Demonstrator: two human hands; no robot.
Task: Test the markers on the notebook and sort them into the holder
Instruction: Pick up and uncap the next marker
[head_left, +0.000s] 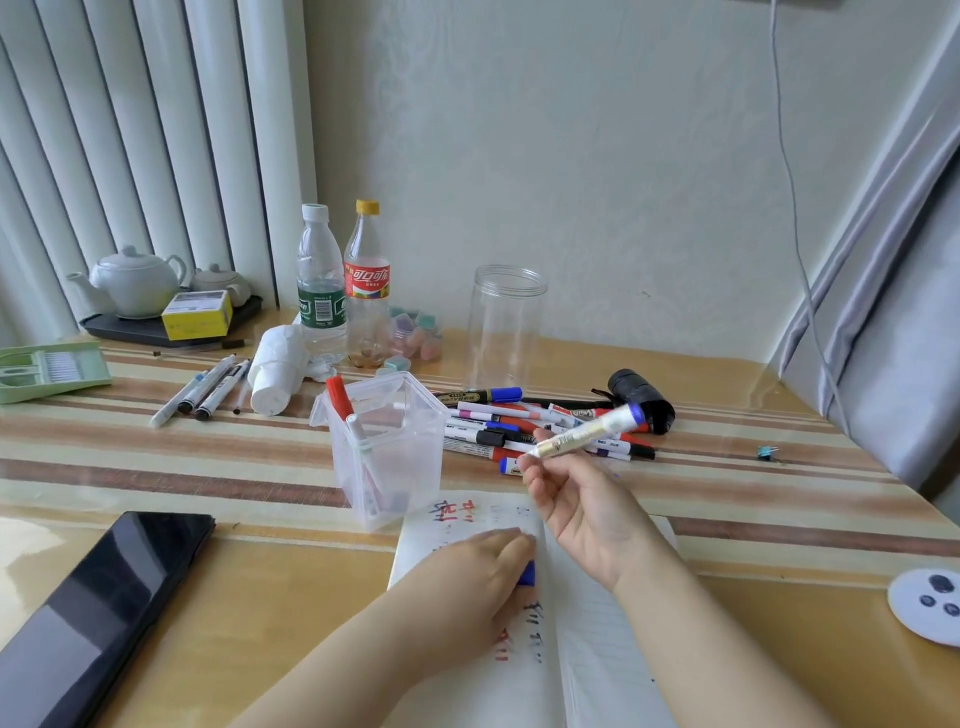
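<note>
Right hand (576, 499) pinches a blue marker (587, 434), uncapped, raised over the notebook (467, 525). Left hand (483, 571) lies flat on the page, fingers curled around the blue cap (527, 574). Test strokes in red, blue and black on the page. Square clear holder (387, 447) just behind the notebook holds about two markers, so early on. Most remain in the marker pile (540, 428) on the table (260, 561). Nearby: clear jar (506, 322), two bottles (343, 286), phone (104, 597). Nothing blocks the holder.
</note>
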